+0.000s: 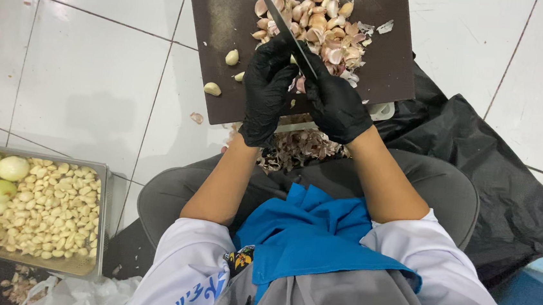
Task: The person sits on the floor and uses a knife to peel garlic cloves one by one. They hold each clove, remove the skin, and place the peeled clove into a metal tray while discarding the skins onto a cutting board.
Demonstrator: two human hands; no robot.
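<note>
Both my hands wear black gloves over a dark brown cutting board [388, 65]. My right hand [337, 103] grips the handle of a knife [279, 14] whose blade points up and to the left. My left hand [265, 87] is closed beside the blade on a small garlic clove that is mostly hidden. A pile of unpeeled garlic cloves [323, 24] lies on the board just beyond my hands. Three peeled cloves [232, 57] rest on the board to the left of my left hand.
A metal tray [102, 223] at lower left holds several peeled garlic cloves and peeled onions. Garlic skins [301, 148] are heaped below the board near my lap. A black plastic bag [507, 190] spreads to the right on the white tiled floor.
</note>
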